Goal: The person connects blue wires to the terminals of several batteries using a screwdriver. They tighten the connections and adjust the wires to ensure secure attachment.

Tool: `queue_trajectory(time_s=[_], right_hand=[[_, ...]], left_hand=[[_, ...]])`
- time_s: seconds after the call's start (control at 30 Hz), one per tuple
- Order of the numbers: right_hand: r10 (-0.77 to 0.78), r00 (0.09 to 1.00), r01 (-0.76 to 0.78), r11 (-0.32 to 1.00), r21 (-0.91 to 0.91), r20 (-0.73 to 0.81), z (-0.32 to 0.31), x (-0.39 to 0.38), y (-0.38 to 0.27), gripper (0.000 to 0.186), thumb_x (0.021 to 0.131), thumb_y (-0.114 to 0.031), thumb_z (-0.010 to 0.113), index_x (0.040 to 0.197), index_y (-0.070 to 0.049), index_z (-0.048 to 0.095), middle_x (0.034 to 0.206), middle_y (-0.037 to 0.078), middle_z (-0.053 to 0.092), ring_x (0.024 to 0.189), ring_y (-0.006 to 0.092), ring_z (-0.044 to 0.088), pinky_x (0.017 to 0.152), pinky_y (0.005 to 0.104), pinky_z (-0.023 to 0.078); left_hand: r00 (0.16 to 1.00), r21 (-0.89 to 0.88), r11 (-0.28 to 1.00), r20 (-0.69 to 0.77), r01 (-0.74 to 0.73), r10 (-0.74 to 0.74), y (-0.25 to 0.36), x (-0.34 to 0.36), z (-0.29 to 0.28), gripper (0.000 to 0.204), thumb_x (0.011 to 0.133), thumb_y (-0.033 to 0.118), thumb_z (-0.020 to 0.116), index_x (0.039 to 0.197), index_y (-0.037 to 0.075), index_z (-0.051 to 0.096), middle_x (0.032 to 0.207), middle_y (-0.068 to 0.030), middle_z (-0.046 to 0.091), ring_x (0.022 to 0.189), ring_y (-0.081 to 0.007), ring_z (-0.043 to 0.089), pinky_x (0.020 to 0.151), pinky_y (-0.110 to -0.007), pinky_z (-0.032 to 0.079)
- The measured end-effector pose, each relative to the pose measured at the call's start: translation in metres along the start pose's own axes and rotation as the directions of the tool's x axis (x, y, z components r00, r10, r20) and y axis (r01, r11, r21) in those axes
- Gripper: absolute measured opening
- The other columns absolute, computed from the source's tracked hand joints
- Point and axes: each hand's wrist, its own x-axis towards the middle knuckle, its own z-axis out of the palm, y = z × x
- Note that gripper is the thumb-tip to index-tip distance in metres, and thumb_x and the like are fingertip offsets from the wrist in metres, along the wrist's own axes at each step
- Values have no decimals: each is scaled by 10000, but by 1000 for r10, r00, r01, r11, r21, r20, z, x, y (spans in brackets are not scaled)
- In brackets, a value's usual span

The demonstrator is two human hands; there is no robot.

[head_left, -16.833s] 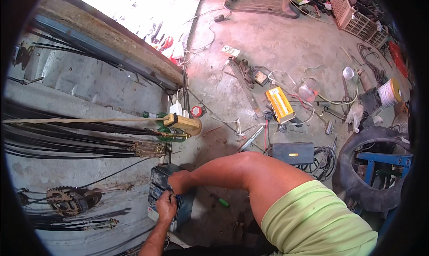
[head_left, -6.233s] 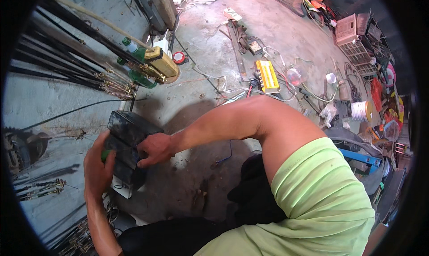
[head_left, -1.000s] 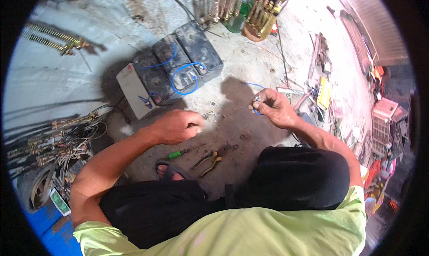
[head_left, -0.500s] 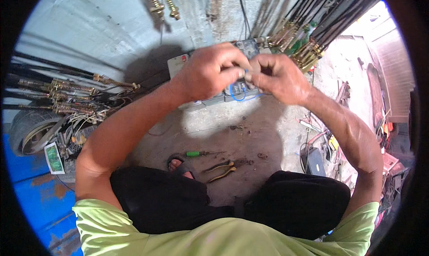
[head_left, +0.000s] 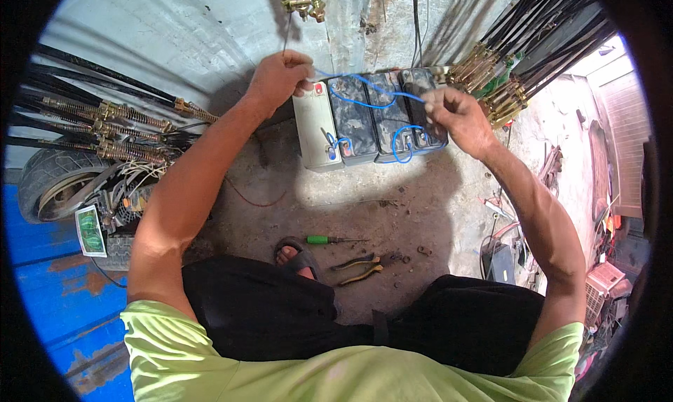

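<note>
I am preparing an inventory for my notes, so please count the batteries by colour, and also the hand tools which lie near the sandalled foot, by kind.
Pale battery: 1
Black batteries: 3
Green-handled screwdriver: 1
Pliers with yellow and black handles: 1
Total: 6

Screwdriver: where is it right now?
In the head view, the screwdriver lies on the floor below centre, just above the pliers and right of the sandalled foot.
</note>
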Motion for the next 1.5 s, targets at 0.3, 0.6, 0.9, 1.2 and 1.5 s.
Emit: queue_trajectory(time_s=[0.3,0.6,0.9,1.2,1.5], right_hand=[[78,997,-78,997,11,5,-3,-14,19,192,1008,-186,659,1085,-11,672,819,-24,621,642,67,531,586,243,440],[17,999,-20,998,64,44,-6,-7,13,222,1032,-197,625,1163,-20,648,853,-27,612,687,60,518,611,242,425],[25,1000,-25,999,33,-13,-11,-2,2,209,1028,-214,627,1125,-36,676,816,-51,603,653,47,485,582,229,389],[77,997,-75,995,69,-31,-11,5,13,209,1024,-209,640,1147,-43,674,815,-44,614,642,43,476,568,226,378],[72,997,-71,996,61,-16,-12,1,14,238,972,-207,652,1150,-54,693,832,-14,654,686,76,546,597,240,431]], left_hand=[[996,329,944,84,-14,-15,-48,21,-4,180,875,189,706,941,25,740,789,-54,695,725,-138,638,691,-327,515],[991,517,846,82,-132,104,-65,31,4,238,863,254,704,900,26,759,839,-113,734,798,-187,660,798,-359,515],[995,561,821,58,-101,83,-58,30,11,231,848,244,713,912,26,753,852,-136,733,827,-219,686,802,-378,521],[976,591,776,125,-218,179,-59,28,5,242,868,256,690,911,19,715,887,-170,704,867,-328,676,819,-452,513],[910,765,506,263,-398,319,-60,24,9,253,903,268,650,990,33,687,1002,-203,638,987,-399,624,877,-495,499]])
